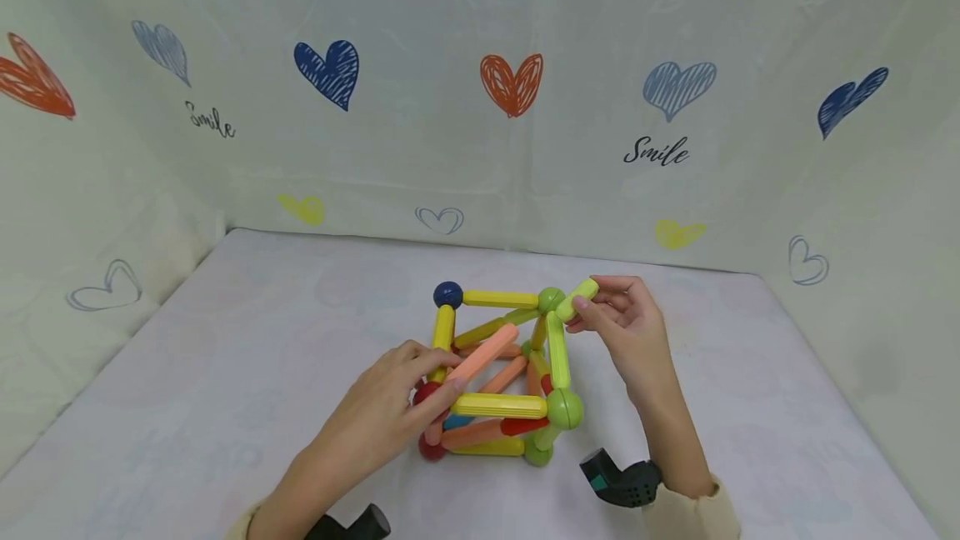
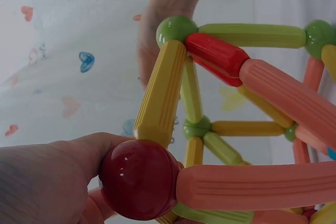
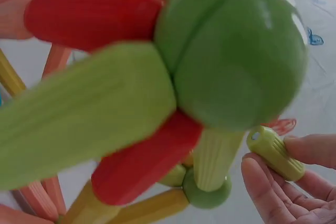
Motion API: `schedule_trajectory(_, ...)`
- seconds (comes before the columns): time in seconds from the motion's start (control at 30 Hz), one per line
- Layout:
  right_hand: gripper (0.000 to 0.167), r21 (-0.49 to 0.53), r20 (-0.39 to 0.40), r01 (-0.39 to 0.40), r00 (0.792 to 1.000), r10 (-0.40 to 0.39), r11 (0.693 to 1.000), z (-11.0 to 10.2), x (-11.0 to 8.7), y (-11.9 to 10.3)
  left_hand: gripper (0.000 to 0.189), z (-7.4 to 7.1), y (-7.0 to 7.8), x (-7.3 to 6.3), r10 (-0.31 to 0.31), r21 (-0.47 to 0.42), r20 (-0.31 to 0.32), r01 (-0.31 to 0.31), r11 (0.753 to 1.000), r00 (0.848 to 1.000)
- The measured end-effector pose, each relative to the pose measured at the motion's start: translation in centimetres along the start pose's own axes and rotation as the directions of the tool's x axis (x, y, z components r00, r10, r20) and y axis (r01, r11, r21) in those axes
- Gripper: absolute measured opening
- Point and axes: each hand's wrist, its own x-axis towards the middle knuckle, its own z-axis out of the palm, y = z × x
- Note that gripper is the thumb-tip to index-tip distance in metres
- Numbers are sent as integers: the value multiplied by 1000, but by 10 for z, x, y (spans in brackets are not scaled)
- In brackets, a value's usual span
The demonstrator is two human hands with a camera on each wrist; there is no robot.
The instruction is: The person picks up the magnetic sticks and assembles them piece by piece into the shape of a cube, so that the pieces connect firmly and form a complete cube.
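Note:
A frame of coloured magnetic rods and balls stands on the table. My left hand (image 1: 378,394) rests at its near left corner by a dark red ball (image 2: 139,179). Thumb and fingers there hold the lower end of a peach rod (image 1: 489,350), which slants up over the frame's top. Thumb and fingertips of my right hand (image 1: 628,325) pinch a short light green rod (image 1: 577,300). This rod overlaps the back right green ball (image 1: 551,298) in the head view; in the right wrist view a gap separates them, and its metal-tipped end shows.
A navy ball (image 1: 447,294) marks the back left corner, and a green ball (image 1: 564,408) the near right one. Yellow, red, peach and green rods form the sides. The white table (image 1: 225,357) meets a curtain (image 1: 585,23) printed with hearts.

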Motion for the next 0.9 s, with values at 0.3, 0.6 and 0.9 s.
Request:
schedule_trajectory(0.3,34,89,80,0,997,-7,996,22,-8,-4,30,0,-1,-1,6,22,-2,-6,1000,1000)
schedule_trajectory(0.6,34,45,87,20,996,-24,999,31,-11,-2,28,-1,-1,1,24,29,-6,-24,999,1000)
schedule_trajectory(0.9,42,-67,38,108,994,-105,992,32,-11,0,28,1,-1,1,25,34,-10,-25,999,1000)
